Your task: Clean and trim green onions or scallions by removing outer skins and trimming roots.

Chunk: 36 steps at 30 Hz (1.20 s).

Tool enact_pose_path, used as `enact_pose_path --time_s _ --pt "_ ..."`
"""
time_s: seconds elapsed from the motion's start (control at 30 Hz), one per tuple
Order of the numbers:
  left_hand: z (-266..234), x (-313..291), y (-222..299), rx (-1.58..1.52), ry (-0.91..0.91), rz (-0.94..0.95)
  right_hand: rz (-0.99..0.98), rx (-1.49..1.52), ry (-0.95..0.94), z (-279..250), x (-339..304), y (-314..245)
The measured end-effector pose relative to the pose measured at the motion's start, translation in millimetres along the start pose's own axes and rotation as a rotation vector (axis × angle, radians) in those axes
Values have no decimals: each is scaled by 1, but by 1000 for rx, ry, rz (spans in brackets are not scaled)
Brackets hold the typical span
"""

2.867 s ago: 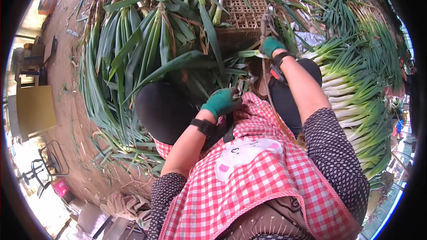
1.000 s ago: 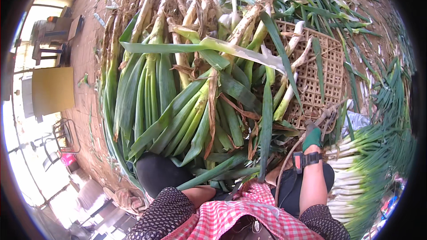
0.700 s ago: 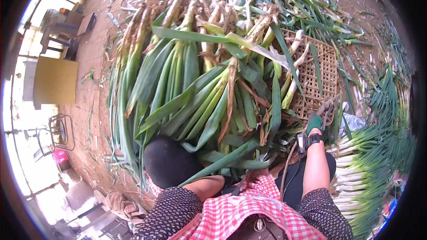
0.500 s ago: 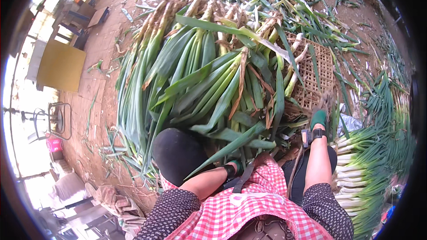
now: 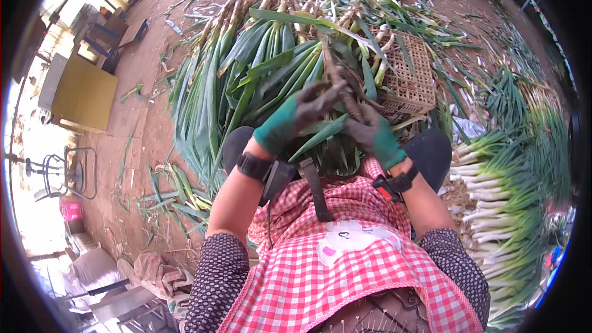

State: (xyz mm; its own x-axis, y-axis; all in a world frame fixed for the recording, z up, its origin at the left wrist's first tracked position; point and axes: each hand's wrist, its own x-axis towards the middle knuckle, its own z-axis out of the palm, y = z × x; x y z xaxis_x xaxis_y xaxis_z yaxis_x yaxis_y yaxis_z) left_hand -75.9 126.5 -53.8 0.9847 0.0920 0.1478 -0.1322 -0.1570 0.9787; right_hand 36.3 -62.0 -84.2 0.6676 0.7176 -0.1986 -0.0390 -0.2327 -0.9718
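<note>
The gloved right hand grasps a soiled brown stalk; whether the left hand, beside it, grips is unclear.

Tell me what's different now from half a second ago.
The left hand has come up and forward from the lap. The right hand has moved left, away from the wicker basket, bringing the brown strands in front of the body; blur hides how either hand grips them. The leek pile, basket and row of white-stemmed leeks stayed put.
</note>
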Motion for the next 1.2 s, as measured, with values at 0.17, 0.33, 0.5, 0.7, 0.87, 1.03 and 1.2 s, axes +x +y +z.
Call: enact_pose_path --time_s 0.17,0.33,0.5,0.7,0.87,1.03,1.2 --pt "11 21 -40 -55 308 -45 -158 -480 54 33 0 -7" --pt "17 44 -61 -127 482 -347 -804 -1244 622 43 5 -15" --pt "30 69 -69 29 282 -315 -528 -1087 266 16 73 91" --pt "-58 83 -85 1005 399 -44 163 -381 219 4 76 84" --pt "-115 107 -121 1161 307 -373 356 -160 175 -20 80 156" --pt "-101 124 -127 1202 242 -673 258 -372 534 -55 127 121" --pt "-23 171 -120 1612 328 0 216 -553 517 -105 126 89"
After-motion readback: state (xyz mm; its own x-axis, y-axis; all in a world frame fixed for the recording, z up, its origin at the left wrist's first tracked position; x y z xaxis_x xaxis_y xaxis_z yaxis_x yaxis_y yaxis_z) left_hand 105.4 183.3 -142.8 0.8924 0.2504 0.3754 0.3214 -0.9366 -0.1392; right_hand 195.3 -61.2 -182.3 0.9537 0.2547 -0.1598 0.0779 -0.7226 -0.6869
